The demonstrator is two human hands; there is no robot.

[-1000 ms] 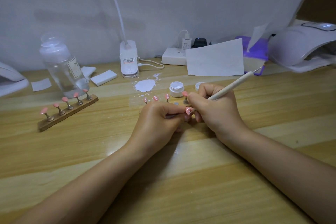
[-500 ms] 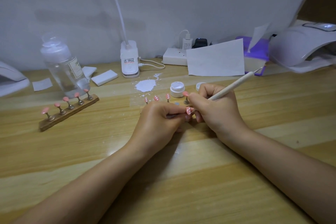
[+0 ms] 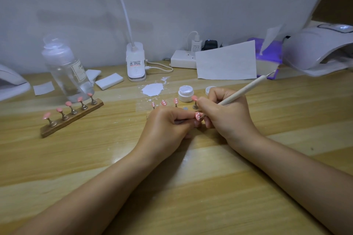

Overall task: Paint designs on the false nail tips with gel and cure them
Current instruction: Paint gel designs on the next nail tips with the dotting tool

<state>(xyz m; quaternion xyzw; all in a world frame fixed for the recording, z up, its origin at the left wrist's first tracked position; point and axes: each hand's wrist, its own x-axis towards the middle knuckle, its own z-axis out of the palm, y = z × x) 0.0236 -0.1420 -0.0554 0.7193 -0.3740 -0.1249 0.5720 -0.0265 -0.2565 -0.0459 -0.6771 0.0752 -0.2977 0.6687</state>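
Item, far left of the fingers: wooden holder strip (image 3: pixel 72 117) carrying five plain pink nail tips (image 3: pixel 68 103) on metal stands; no dots visible on them, so by judgement they are unpainted. Just behind it, a clear pump bottle (image 3: pixel 65 68).

Item, beyond the fingers: a patch of white gel (image 3: pixel 152 89) spread on the table (image 3: pixel 95 158), and an open white gel jar (image 3: pixel 186 93) just beyond the right knuckles. A second row of stands sits directly behind both hands; its tips (image 3: pixel 163 102) appear to carry white dots, and the rightmost tip (image 3: pixel 194 98) looks plain.

Item, left hand (image 3: pixel 166 128): fingers curled narrow, pinching the metal stem of one stand and offering its pink nail tip (image 3: pixel 198 115) rightward. This tip bears two or three white dots.

Item, right hand (image 3: pixel 225 114): fingers closed around a white dotting pen (image 3: pixel 246 87), held like a pencil, the shaft angled up and away to the right. The working end meets the held tip at the fingertips.

Change over the last second: almost none. Both hands keep the same pose and the pen stays at the same angle, which reads as slow dot placement in progress.

Item, far right of the fingers: curing lamp (image 3: pixel 321 47), well apart; curing is not yet begun for the held tip.
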